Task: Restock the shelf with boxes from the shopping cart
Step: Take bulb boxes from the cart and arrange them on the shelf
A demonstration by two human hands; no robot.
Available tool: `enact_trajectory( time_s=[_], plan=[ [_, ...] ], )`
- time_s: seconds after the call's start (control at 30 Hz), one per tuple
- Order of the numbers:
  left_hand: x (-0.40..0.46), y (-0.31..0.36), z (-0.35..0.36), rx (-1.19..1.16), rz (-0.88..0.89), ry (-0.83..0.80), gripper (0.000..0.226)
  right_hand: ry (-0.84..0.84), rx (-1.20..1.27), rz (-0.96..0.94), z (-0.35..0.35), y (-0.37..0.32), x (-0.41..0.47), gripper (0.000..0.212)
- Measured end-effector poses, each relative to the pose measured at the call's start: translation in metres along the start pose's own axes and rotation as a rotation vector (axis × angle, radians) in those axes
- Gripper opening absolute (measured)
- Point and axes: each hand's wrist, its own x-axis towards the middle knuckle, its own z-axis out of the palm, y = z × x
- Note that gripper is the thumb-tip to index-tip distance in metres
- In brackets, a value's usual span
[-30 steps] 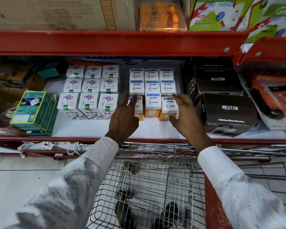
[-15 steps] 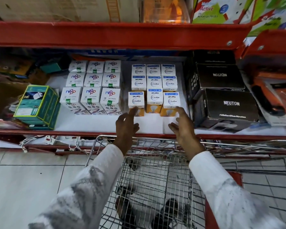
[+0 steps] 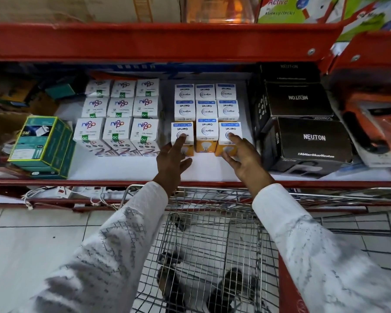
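Note:
Several white-and-orange Wipro Garnet bulb boxes (image 3: 206,132) stand in three rows on the white shelf (image 3: 122,170). My left hand (image 3: 172,159) reaches over the shelf edge, its forefinger touching the front-left box (image 3: 181,129). My right hand (image 3: 244,154) has its fingers spread against the front-right box (image 3: 231,129), thumb low on its orange face. Neither hand holds a box. The wire shopping cart (image 3: 212,233) sits below my arms, with no boxes visible in its basket.
White Nippo boxes (image 3: 120,114) fill the shelf to the left, and a green box (image 3: 43,141) lies further left. Black Neuton cartons (image 3: 307,141) stack at the right. A red shelf beam (image 3: 167,41) runs overhead. Tiled floor (image 3: 32,245) lies at the lower left.
Both hands drew back toward the shelf edge, then moved forward again onto the front-row boxes. The view has shifted slightly upward and closer.

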Motion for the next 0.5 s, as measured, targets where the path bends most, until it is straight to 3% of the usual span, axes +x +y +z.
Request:
enact_trajectory(
  time_s=[0.5],
  plan=[
    [0.013, 0.001, 0.007, 0.022, -0.008, -0.027, 0.047, 0.053, 0.089, -0.105, 0.01, 0.007, 0.01, 0.06]
  ],
)
